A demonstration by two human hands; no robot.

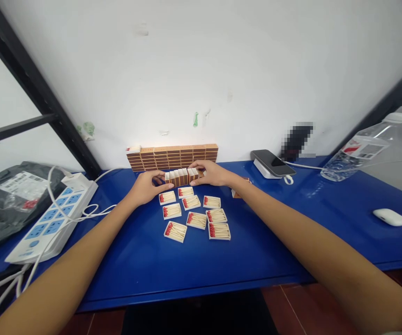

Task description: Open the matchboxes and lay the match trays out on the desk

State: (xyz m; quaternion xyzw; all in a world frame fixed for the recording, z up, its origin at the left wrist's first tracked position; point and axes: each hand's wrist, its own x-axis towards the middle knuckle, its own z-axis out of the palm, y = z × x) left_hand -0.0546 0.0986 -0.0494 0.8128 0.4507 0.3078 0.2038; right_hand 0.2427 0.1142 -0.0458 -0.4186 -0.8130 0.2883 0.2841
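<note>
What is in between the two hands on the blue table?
In the head view, a short row of matchbox sleeves stands on edge between the left hand and the right hand; each hand presses on one end.

A blue table (291,242) stands against a white wall (201,70), reddish floor (291,311) below.

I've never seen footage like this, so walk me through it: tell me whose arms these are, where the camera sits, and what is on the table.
There is one picture, taken by a camera worn on a person's head, looking down at their own bare arms. The left hand and right hand press from both ends on a row of matchbox sleeves standing on a blue table. In front lie open matchbox trays full of red-tipped matches. Stacked matchboxes line the wall. Also there: a power strip, phone, water bottle and a white mouse.
</note>
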